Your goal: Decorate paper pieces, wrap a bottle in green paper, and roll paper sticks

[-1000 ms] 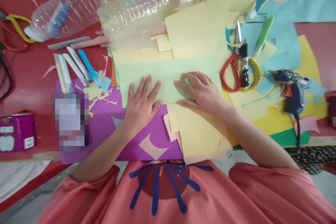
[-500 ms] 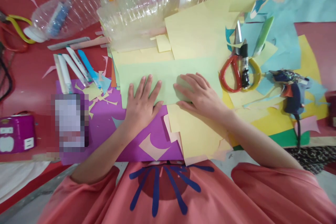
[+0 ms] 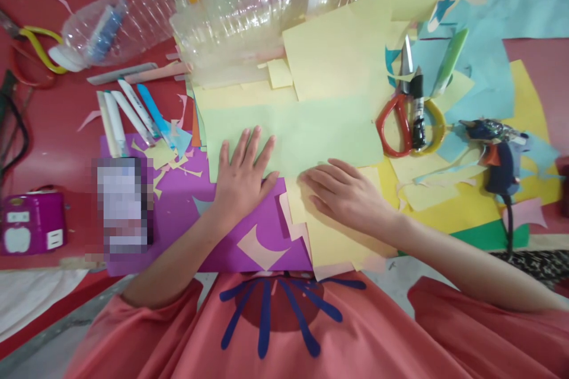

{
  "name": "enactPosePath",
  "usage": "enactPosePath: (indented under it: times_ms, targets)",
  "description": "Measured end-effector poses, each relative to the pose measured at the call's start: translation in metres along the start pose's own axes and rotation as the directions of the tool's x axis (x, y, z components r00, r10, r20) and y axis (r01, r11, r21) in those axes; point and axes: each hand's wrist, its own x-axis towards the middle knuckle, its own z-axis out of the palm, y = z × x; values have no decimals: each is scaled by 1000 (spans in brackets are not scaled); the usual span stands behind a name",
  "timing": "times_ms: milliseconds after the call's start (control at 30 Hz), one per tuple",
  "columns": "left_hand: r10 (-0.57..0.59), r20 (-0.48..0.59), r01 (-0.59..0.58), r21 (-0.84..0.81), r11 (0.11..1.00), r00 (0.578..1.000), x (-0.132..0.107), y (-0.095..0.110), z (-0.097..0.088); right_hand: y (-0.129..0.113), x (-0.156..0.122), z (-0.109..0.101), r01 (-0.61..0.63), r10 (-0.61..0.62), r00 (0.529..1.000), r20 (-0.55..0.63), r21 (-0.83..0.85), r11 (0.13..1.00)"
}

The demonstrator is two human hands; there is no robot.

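A pale green sheet of paper (image 3: 320,130) lies flat in front of me, over yellow and purple sheets. My left hand (image 3: 242,180) rests on its lower left edge, palm down with fingers spread. My right hand (image 3: 347,192) is just below the green sheet's lower edge, over a pale yellow sheet (image 3: 347,249). Its fingers are stretched out and point left, with nothing held. Below my left hand spreads a purple sheet (image 3: 178,231), which carries a cut pink piece (image 3: 262,249). Scissors with red and yellow handles (image 3: 394,127) lie right of the green sheet, a black marker (image 3: 418,109) across them.
Several markers (image 3: 133,109) and paper scraps (image 3: 164,157) lie at left, above a blurred phone (image 3: 122,204). A purple box-shaped item (image 3: 33,222) stands far left. Clear plastic bottles (image 3: 120,18) line the back. A green cutter (image 3: 451,62) and a blue glue gun (image 3: 502,160) lie at right.
My right hand has slid down and slightly right, off the green sheet onto the yellow paper below it. My left hand stays in place. The view has shifted slightly.
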Motion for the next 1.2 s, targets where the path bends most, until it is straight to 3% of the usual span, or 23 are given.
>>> enactPosePath:
  times_ms: [200,367,467,533,600,733,833,900,1200]
  targets:
    - [9,11,-9,-3,1000,1000,0,2,-4,11,-42,-19,-186,192,978,76,-72,980]
    - [39,-29,-38,29,999,999,0,-3,-3,17,-62,-19,-297,306,949,76,-118,948]
    - [238,-87,-235,37,971,967,-2,-4,-1,14,-58,-18,-291,312,945,98,-182,939]
    - [430,-112,-426,58,903,896,-4,-1,-3,10,-53,-18,-272,309,943,124,-250,929]
    - [510,-139,-500,104,860,849,-7,3,-7,8,-48,-19,-245,294,947,130,-302,921]
    - [451,-159,-439,108,892,878,-20,4,-20,8,-47,-21,-215,266,956,128,-314,925]
    - [366,-113,-348,154,925,924,-36,-5,-28,7,-50,-21,-237,288,947,142,-297,925]
    - [347,-110,-323,190,927,931,-48,-13,-31,7,-52,-21,-249,293,947,130,-277,928]
    - [102,-137,-85,122,989,985,-86,-35,-32,7,-78,-27,-393,425,898,114,-226,891]
